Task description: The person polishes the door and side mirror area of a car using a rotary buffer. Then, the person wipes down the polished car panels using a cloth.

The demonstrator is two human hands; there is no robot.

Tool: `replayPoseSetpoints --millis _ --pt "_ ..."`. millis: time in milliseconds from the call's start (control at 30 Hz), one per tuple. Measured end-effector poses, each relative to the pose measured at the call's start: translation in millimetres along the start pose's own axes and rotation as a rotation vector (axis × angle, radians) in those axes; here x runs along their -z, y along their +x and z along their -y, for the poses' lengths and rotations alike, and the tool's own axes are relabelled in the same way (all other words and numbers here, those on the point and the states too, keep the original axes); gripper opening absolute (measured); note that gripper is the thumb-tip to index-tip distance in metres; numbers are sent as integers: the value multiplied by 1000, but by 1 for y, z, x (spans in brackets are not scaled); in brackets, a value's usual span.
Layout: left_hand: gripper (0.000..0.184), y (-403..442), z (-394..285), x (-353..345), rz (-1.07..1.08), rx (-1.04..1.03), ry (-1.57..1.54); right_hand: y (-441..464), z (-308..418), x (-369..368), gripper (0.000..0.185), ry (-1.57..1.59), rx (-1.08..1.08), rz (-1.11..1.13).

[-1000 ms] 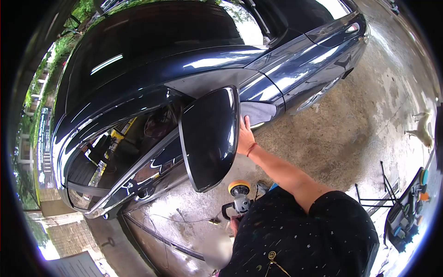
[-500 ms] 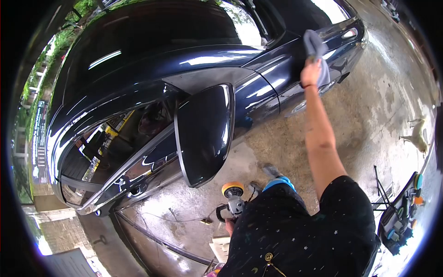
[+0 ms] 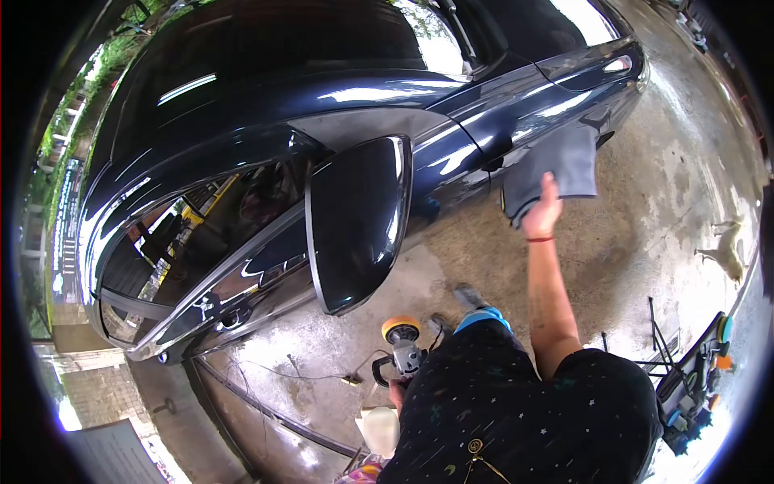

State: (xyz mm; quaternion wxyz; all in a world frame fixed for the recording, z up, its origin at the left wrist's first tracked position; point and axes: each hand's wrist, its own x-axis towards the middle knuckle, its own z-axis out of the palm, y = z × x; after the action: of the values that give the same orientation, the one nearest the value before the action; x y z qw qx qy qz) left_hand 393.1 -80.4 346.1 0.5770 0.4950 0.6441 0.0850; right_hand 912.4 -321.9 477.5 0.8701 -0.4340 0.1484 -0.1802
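Observation:
A grey microfiber cloth (image 3: 560, 165) hangs spread out from my right hand (image 3: 543, 216), which grips its lower edge with the thumb on top. The cloth is beside the front fender of a dark blue car (image 3: 363, 101); whether it touches the paint I cannot tell. Low at my left side, my left hand (image 3: 397, 393) is closed around a polisher (image 3: 406, 356) with an orange pad (image 3: 401, 328) facing up and away. My body partly hides that hand.
The car's side mirror (image 3: 357, 226) juts out close in front of me. A power cord (image 3: 310, 376) lies on the wet concrete floor. A rack of tools and pads (image 3: 697, 375) stands at right, and a dog (image 3: 727, 252) is on the floor beyond.
My right hand has drawn back from the fender toward me, and the cloth has gone from bunched to spread out. The polisher stays at my left side.

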Motion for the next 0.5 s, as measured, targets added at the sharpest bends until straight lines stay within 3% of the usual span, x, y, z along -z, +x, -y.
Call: replayPoseSetpoints --millis 33,67,167,200,233,300,400,433,467,500 --pt "20 -2 -4 1 0 4 1 -29 -13 -21 52 -160 137 14" --pt "19 8 9 7 -2 14 -5 -48 -32 -32 52 -156 130 16" --pt "18 8 9 9 -20 56 -66 -90 -97 -59 48 -683 332 411" --pt "19 10 10 10 -20 59 -79 -104 -102 -81 46 -819 232 626" --pt "19 15 15 10 -20 70 -118 -135 -119 -99 48 -937 211 676" --pt "19 24 24 11 -14 107 -209 -182 -177 -110 54 -1307 781 750" --pt "19 41 40 14 6 174 -362 -193 -169 -110 59 -1171 719 847" --pt "19 46 46 17 12 200 -415 -176 -154 -102 61 -1283 635 951" --pt "19 51 50 20 20 236 -480 -157 -180 -80 63 -1487 527 868" --pt "19 56 56 21 20 275 -555 -126 -144 -92 63 -1154 518 586"
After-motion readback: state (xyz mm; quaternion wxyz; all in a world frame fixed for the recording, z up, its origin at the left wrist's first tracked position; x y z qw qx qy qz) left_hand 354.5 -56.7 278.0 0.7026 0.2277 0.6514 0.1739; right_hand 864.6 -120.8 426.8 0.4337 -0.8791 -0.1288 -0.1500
